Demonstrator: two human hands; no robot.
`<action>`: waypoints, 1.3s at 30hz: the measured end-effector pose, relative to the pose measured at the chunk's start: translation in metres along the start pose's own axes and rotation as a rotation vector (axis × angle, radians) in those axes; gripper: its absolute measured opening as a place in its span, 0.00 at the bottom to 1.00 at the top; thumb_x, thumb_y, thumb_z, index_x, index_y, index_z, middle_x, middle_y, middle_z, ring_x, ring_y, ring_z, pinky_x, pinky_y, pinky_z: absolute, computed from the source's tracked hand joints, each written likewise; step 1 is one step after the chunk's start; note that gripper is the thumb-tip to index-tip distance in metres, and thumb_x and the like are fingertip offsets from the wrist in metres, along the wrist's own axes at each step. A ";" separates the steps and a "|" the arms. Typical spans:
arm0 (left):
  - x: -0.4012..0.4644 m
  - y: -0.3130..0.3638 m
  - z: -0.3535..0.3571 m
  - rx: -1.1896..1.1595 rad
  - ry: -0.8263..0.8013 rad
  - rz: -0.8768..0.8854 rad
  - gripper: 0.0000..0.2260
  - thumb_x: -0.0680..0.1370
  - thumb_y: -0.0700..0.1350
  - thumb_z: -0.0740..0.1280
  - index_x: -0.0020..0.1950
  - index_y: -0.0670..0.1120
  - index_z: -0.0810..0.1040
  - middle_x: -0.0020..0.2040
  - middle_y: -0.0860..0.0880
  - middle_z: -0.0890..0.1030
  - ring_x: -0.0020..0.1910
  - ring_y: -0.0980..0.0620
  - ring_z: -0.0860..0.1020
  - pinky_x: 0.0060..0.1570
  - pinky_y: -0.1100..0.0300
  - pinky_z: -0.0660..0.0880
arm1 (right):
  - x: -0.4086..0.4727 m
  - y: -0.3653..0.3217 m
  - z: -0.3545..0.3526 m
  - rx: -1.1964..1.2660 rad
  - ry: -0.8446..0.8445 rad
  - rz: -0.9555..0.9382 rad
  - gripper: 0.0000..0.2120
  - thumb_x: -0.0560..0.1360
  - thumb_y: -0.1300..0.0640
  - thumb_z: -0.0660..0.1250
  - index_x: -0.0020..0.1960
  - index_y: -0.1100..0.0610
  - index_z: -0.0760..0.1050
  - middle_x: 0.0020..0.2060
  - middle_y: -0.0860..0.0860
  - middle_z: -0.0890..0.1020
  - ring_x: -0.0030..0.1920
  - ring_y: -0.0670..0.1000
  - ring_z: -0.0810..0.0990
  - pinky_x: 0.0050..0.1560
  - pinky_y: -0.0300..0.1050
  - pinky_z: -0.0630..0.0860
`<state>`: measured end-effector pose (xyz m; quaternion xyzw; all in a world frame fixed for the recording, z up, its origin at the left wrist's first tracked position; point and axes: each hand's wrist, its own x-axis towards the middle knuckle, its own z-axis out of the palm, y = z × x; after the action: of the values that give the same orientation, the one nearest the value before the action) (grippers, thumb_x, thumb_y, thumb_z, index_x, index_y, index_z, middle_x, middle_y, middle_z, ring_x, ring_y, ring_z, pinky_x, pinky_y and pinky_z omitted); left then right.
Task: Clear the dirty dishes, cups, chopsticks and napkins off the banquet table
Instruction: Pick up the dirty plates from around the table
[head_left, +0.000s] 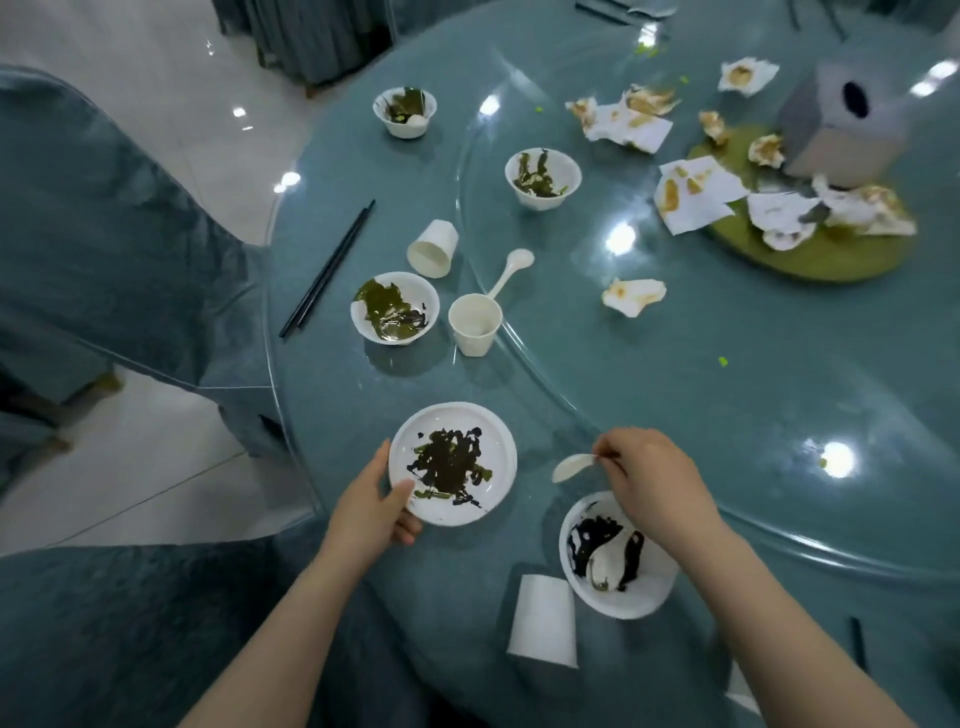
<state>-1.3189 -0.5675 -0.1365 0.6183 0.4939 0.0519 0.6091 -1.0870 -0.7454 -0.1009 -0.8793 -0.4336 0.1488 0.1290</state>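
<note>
- Clearly, the clearing was only at its start: most dirty things lay on the table (675, 395).
- The left hand (374, 506) gripped the rim of a stained plate (453, 462) near the table edge, thumb on top.
- The right hand (649, 478) pinched a white spoon (571, 466) by its handle, just above a dirty bowl (615, 556).
- Left to collect were three more bowls, cups (475, 323), black chopsticks (327, 270) and many soiled napkins (696, 195) around the tissue box (841, 124).
</note>
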 end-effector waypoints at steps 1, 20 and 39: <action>0.000 -0.001 0.000 0.032 -0.014 0.006 0.24 0.80 0.42 0.62 0.66 0.66 0.58 0.28 0.45 0.81 0.24 0.51 0.79 0.23 0.64 0.73 | -0.009 0.005 -0.001 0.009 -0.034 -0.012 0.07 0.77 0.60 0.62 0.50 0.54 0.78 0.45 0.50 0.80 0.49 0.54 0.75 0.43 0.43 0.64; -0.031 0.005 -0.011 0.115 0.025 0.100 0.08 0.80 0.37 0.59 0.46 0.42 0.78 0.27 0.47 0.80 0.23 0.54 0.76 0.26 0.65 0.69 | -0.076 0.010 0.006 -0.734 -0.194 -0.281 0.17 0.47 0.51 0.80 0.35 0.44 0.83 0.40 0.41 0.82 0.46 0.52 0.82 0.58 0.60 0.75; -0.079 0.040 -0.073 0.050 0.027 0.240 0.09 0.80 0.38 0.59 0.48 0.47 0.78 0.31 0.49 0.82 0.29 0.55 0.79 0.35 0.58 0.72 | -0.057 -0.044 0.003 0.044 0.077 0.133 0.09 0.79 0.53 0.57 0.41 0.50 0.69 0.37 0.48 0.69 0.41 0.53 0.70 0.38 0.46 0.60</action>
<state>-1.3855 -0.5602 -0.0440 0.6872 0.4257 0.1205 0.5761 -1.1531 -0.7649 -0.0797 -0.9082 -0.3655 0.1325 0.1549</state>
